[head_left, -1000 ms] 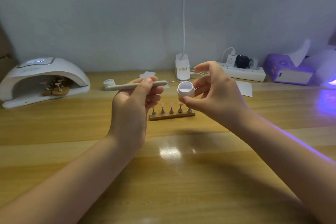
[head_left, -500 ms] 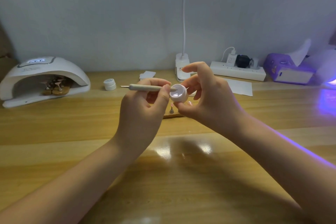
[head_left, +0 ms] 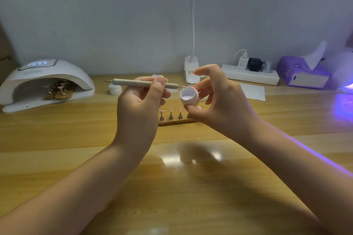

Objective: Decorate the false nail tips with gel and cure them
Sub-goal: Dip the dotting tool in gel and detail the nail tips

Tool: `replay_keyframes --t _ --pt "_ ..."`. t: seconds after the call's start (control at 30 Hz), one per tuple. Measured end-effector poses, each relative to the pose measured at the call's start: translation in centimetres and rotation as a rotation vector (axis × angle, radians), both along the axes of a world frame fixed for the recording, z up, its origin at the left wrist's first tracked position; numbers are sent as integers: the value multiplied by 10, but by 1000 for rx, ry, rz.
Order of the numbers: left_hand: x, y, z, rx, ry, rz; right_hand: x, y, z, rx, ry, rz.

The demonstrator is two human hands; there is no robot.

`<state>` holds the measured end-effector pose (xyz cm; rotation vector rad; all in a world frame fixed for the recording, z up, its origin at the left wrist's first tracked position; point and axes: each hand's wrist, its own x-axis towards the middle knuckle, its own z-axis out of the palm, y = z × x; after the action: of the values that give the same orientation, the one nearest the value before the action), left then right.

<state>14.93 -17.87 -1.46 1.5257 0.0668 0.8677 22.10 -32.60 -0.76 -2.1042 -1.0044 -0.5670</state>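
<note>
While the right hand (head_left: 219, 101) pinches the tilted gel pot (head_left: 189, 96), the left hand (head_left: 141, 101) pinches the dotting tool (head_left: 141, 82); its tip seems at the rim, probably to take gel.

No text can be read. The lit display on the lamp (head_left: 39, 63) at 10 o'clock is a blur, as are labels on the charger (head_left: 243, 62) and clip base (head_left: 191, 74).

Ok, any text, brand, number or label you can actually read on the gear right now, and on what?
None can be read.
Curing lamp: lit display on top, digits blurred; faint marking below it, illegible.
White clip lamp base: small label with a red spot, too small.
White charger on the power strip: grey print, too small.
Gel pot, dotting tool, purple box: no visible text.
</note>
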Motion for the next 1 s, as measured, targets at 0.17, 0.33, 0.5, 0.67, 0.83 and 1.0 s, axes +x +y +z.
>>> replay_keyframes --t 0.17,0.33,0.5,0.67,0.83,1.0 --pt "4 4 2 -281 80 -70 0 0 -1 30 43 12" --pt "5 2 6 -470 96 -110 -1 2 -2 60 98 41" --pt "7 4 9 -661 166 -137 -2 4 -5 46 115 74" --pt "8 5 8 -682 190 -153 6 -1 -5 65 141 26" --pt "9 12 0 -552 156 -149 31 -18 -12 111 245 -91" --pt "12 16 -9 -464 167 -141 56 -36 -33 45 378 -235"
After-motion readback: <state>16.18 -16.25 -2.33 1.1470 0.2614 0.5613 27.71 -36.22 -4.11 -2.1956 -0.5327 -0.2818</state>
